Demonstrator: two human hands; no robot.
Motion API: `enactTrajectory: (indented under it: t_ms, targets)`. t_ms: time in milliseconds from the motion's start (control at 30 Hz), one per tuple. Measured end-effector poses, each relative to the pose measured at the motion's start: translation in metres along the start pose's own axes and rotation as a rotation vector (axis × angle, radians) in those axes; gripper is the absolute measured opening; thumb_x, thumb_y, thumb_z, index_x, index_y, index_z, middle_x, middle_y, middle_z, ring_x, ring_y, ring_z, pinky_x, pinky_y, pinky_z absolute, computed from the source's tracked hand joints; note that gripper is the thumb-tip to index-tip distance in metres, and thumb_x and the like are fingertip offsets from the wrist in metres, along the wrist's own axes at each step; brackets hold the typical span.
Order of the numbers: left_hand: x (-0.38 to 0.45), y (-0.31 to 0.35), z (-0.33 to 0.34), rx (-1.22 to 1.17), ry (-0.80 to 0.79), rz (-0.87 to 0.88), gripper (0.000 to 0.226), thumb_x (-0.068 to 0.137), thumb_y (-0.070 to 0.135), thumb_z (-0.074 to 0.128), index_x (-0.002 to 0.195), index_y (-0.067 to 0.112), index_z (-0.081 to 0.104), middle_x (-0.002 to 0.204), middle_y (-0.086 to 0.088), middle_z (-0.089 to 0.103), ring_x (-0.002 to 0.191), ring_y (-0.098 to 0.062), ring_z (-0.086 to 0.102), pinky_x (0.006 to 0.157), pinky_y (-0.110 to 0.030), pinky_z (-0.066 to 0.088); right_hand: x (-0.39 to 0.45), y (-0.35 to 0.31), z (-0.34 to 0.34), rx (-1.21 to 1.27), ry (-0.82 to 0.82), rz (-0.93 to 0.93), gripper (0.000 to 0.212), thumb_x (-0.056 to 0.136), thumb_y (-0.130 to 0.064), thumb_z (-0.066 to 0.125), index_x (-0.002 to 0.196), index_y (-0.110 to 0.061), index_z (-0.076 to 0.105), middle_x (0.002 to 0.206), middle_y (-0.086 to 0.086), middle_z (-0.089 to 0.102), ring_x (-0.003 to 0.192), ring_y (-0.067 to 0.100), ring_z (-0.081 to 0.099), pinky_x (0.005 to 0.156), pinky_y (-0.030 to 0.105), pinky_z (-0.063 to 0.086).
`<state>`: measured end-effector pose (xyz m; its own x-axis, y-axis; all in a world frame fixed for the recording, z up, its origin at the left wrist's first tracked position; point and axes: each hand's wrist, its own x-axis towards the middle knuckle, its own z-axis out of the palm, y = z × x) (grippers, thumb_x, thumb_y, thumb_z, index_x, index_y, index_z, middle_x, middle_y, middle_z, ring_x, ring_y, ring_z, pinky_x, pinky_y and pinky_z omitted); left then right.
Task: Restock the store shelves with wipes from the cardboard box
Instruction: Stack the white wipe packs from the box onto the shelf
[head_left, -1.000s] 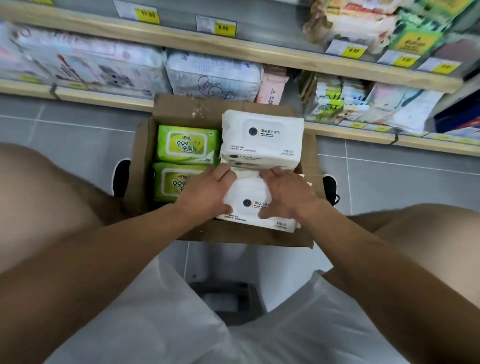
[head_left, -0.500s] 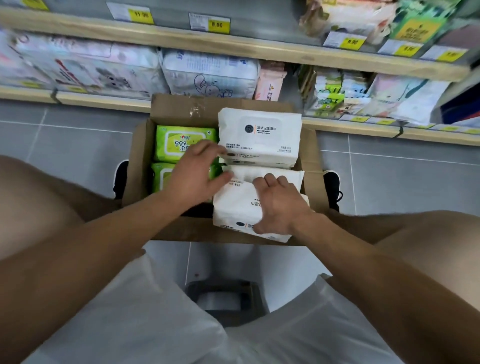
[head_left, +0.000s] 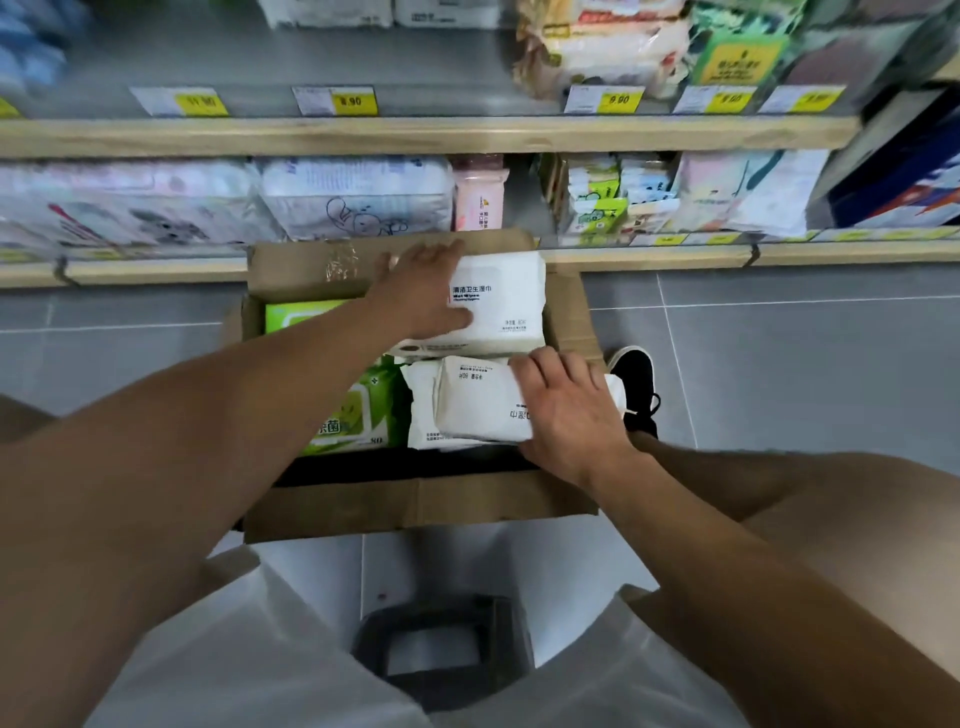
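An open cardboard box (head_left: 415, 506) stands on the floor between my knees. Inside lie green wipes packs (head_left: 363, 410) on the left and white wipes packs on the right. My left hand (head_left: 421, 293) reaches across to the far white pack (head_left: 504, 306) and grips its left end, fingers over the far edge and thumb on top. My right hand (head_left: 566, 410) lies on the right end of the near white pack (head_left: 478, 400), fingers curled around its edge.
The low shelf (head_left: 727, 254) just behind the box holds wipes and tissue packs. An upper shelf (head_left: 415, 132) carries yellow price tags. My black shoe (head_left: 636, 384) sits right of the box. A dark stool (head_left: 441, 649) is under me. Grey tiled floor lies all around.
My left hand left the green packs and moved up and right onto the far white pack. My right hand slid to the right end of the near white pack. The view tilted upward.
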<state>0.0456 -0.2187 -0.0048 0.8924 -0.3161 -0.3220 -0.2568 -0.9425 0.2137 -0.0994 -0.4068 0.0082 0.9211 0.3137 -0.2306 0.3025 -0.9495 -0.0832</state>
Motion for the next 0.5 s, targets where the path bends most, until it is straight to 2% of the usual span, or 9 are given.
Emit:
enactTrajectory:
  t_ms: [100, 200, 267, 333, 400, 467, 500]
  targets:
    - [-0.001, 0.008, -0.005, 0.091, 0.01, -0.026, 0.104, 0.062, 0.06, 0.074, 0.145, 0.022, 0.026, 0.144, -0.01, 0.037, 0.13, -0.035, 0.034, 0.106, -0.053, 0.025, 0.003, 0.003, 0.002, 0.026, 0.018, 0.001, 0.088, 0.067, -0.031, 0.072, 0.143, -0.017, 0.029, 0.133, 0.004, 0.04, 0.118, 0.031, 0.039, 0.102, 0.04, 0.029]
    - [-0.009, 0.014, -0.009, 0.185, 0.016, 0.026, 0.094, 0.051, 0.066, 0.077, 0.126, 0.019, 0.047, 0.126, -0.008, 0.047, 0.117, -0.032, 0.043, 0.097, -0.047, 0.035, 0.004, 0.006, 0.004, 0.009, -0.007, -0.042, 0.093, 0.07, -0.031, 0.071, 0.148, -0.02, 0.023, 0.142, 0.002, 0.036, 0.127, 0.03, 0.034, 0.109, 0.039, 0.017]
    - [-0.011, 0.013, -0.007, 0.088, 0.023, 0.049, 0.08, 0.048, 0.062, 0.08, 0.109, 0.019, 0.05, 0.114, -0.007, 0.051, 0.105, -0.029, 0.047, 0.089, -0.042, 0.043, 0.003, 0.005, 0.006, -0.002, -0.016, -0.066, 0.096, 0.069, -0.03, 0.072, 0.149, -0.023, 0.021, 0.142, 0.001, 0.036, 0.129, 0.029, 0.032, 0.109, 0.037, 0.012]
    - [-0.011, 0.009, -0.006, -0.073, -0.023, 0.038, 0.077, 0.046, 0.053, 0.086, 0.102, 0.019, 0.045, 0.112, -0.007, 0.048, 0.099, -0.026, 0.048, 0.081, -0.037, 0.046, 0.003, 0.005, 0.006, 0.003, -0.013, -0.069, 0.097, 0.07, -0.029, 0.073, 0.15, -0.025, 0.019, 0.141, 0.0, 0.036, 0.13, 0.028, 0.031, 0.109, 0.035, 0.01]
    - [-0.012, 0.007, -0.008, -0.172, -0.141, 0.001, 0.086, 0.046, 0.043, 0.089, 0.114, 0.02, 0.042, 0.121, -0.008, 0.047, 0.101, -0.024, 0.05, 0.079, -0.032, 0.044, 0.003, 0.006, 0.006, 0.008, -0.001, -0.067, 0.097, 0.069, -0.028, 0.073, 0.15, -0.026, 0.019, 0.141, -0.001, 0.037, 0.129, 0.027, 0.031, 0.11, 0.034, 0.01]
    - [-0.013, 0.008, -0.009, -0.103, -0.233, -0.024, 0.111, 0.047, 0.044, 0.089, 0.138, 0.02, 0.03, 0.132, -0.006, 0.048, 0.111, -0.026, 0.052, 0.084, -0.031, 0.045, 0.003, 0.008, 0.005, 0.008, -0.002, -0.067, 0.098, 0.068, -0.028, 0.074, 0.149, -0.028, 0.02, 0.139, -0.001, 0.038, 0.129, 0.026, 0.032, 0.11, 0.034, 0.012]
    - [-0.014, 0.008, -0.008, -0.049, -0.237, -0.034, 0.119, 0.045, 0.048, 0.087, 0.143, 0.02, 0.026, 0.135, -0.005, 0.048, 0.116, -0.026, 0.051, 0.089, -0.033, 0.046, 0.003, 0.008, 0.005, 0.009, -0.002, -0.068, 0.098, 0.067, -0.028, 0.075, 0.149, -0.028, 0.021, 0.138, -0.001, 0.039, 0.128, 0.026, 0.032, 0.11, 0.035, 0.013]
